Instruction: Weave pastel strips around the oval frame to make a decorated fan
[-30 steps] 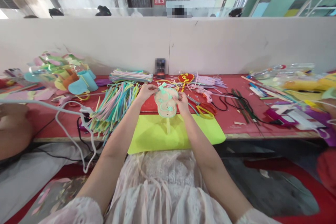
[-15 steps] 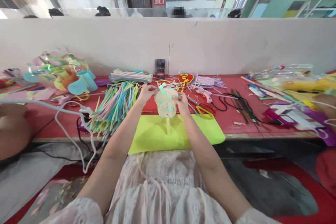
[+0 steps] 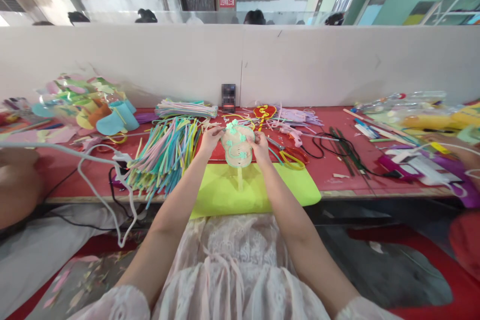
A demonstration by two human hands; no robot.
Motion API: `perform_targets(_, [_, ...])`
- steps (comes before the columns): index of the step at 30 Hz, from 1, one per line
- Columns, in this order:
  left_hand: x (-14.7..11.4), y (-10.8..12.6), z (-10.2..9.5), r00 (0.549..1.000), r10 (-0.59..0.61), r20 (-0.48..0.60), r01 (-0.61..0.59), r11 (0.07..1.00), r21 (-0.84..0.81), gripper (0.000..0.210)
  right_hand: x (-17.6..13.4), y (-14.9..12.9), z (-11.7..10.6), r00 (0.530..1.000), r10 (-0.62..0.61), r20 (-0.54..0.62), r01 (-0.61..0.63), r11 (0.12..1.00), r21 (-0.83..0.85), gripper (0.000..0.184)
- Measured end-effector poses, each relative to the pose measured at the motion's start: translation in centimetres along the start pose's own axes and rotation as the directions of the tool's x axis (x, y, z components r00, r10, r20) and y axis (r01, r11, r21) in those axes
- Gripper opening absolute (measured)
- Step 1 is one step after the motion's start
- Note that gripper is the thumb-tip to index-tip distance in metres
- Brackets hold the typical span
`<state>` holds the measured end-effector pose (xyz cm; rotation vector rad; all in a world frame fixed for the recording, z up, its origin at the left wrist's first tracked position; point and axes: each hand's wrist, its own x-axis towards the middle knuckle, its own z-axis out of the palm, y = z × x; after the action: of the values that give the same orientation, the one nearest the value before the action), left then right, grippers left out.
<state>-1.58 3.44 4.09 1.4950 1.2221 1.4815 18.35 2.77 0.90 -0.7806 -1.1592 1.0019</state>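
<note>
A pale, translucent fan (image 3: 238, 155) with a wavy outline stands up in front of me, edged in mint green. Small mint-green flowers (image 3: 232, 126) are spread over its upper and middle parts, and a short pale handle (image 3: 240, 180) points down. At its upper left edge, my left hand (image 3: 212, 139) is closed in a pinch. My right hand (image 3: 259, 146) grips the right edge between thumb and fingers. Beneath the fan lies a folded lime-yellow sheet (image 3: 292, 190) at the table's front edge.
Left of my hands lies a big heap of coloured pipe cleaners (image 3: 161, 155). Scissors (image 3: 294, 157), a pink glue gun (image 3: 294, 135) and a red-and-yellow craft piece (image 3: 264, 111) are to the right. A phone (image 3: 228, 98) leans on the white partition (image 3: 150, 65). White cables (image 3: 105, 195) hang at left.
My left hand has shifted very slightly right and down at the fan's edge. The fan's top is tilted a little differently. My right hand is nearly still.
</note>
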Motion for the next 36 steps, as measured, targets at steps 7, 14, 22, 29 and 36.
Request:
perform_targets(7, [-0.2, 0.5, 0.1, 0.993, 0.107, -0.055, -0.097, 0.983, 0.157, 0.025, 0.1, 0.1, 0.0, 1.000, -0.014, 0.000, 0.014, 1.000, 0.006, 0.041])
perform_targets(14, [-1.1, 0.6, 1.4, 0.983, 0.057, -0.176, -0.042, 0.995, 0.091, 0.024, 0.1, 0.0, 0.0, 1.000, -0.013, -0.011, 0.013, 1.000, -0.018, 0.041])
perform_targets(22, [-2.9, 0.8, 3.3, 0.952, 0.084, -0.293, -0.054, 0.993, 0.108, 0.029, -0.1, -0.2, 0.2, 1.000, -0.007, -0.023, 0.006, 1.000, -0.023, 0.041])
perform_targets(29, [-3.6, 0.9, 3.4, 0.947, 0.153, -0.283, -0.107, 0.979, 0.172, 0.033, 0.0, 0.1, 0.1, 1.000, -0.009, -0.019, 0.009, 1.000, -0.001, 0.041])
perform_targets(36, [-3.1, 0.4, 2.0, 0.953, 0.185, -0.239, -0.145, 0.973, 0.178, 0.028, 0.1, 0.4, 0.0, 1.000, 0.017, -0.023, -0.018, 1.000, -0.016, 0.042])
